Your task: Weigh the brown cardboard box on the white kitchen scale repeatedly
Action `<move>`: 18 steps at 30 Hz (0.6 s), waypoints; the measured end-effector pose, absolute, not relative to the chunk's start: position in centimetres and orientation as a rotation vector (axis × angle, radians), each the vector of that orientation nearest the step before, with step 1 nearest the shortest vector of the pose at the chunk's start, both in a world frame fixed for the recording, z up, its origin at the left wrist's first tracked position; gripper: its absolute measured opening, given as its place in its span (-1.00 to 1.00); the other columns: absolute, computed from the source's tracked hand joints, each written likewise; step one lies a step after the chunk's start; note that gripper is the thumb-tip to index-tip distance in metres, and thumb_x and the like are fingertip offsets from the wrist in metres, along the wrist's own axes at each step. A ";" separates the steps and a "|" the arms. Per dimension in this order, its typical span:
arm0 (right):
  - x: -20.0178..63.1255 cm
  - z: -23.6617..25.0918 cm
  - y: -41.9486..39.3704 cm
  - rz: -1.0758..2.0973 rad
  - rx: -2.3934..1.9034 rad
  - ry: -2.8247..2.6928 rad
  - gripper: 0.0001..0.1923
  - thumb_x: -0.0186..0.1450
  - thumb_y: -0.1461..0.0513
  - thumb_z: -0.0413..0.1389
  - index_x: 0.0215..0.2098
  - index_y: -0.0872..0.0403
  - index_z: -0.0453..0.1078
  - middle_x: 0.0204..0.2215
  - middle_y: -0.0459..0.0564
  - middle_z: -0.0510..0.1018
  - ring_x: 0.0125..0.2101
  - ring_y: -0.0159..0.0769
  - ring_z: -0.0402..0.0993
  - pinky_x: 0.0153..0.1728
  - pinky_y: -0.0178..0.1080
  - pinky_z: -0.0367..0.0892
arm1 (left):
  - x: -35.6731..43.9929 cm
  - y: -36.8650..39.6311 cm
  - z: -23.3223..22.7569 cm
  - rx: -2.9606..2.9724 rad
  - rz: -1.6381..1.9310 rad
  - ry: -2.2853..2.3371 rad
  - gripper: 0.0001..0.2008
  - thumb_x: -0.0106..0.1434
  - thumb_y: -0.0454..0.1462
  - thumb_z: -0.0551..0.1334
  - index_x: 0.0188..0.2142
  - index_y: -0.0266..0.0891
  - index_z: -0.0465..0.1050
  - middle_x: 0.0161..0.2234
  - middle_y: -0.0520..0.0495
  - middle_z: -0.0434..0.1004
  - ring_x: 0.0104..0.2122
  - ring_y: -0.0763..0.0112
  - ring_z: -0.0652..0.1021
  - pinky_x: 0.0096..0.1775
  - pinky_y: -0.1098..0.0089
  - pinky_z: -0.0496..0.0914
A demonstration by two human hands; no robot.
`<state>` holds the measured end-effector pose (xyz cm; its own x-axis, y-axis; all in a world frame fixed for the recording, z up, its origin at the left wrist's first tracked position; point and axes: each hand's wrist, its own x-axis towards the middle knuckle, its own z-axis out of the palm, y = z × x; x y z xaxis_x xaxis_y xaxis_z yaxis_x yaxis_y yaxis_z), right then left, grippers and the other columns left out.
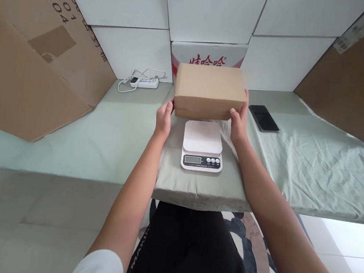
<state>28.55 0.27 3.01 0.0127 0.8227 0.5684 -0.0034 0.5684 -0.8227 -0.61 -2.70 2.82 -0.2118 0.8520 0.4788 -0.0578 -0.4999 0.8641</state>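
Note:
A plain brown cardboard box (210,83) is held between my two hands, above the far part of the table. My left hand (164,114) grips its left end, thumb toward the near corner. At the right end, my right hand (240,118) has its thumb on the box's front face, with the other fingers mostly hidden behind. Just nearer to me, a white kitchen scale (203,138) lies on the cloth with a bare weighing plate; its small display looks blank.
A green cloth (121,139) covers the table. Behind the box stands a white carton with red lettering (208,54). A white power strip with a cable (144,82) lies at the back left, a black phone (264,118) to the right. Large cardboard sheets (37,77) flank both sides.

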 end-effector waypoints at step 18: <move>32.1 1.5 -11.1 0.388 -0.930 -1.533 -0.19 0.48 -0.29 0.12 0.58 -0.25 0.20 0.56 0.05 0.36 0.57 0.26 0.28 0.64 0.50 0.08 | 0.7 -16.5 1.7 1.362 1.741 1.091 -0.22 0.50 0.35 0.20 0.22 -0.21 0.74 0.28 -0.37 0.76 0.37 -0.16 0.69 0.40 -0.09 0.57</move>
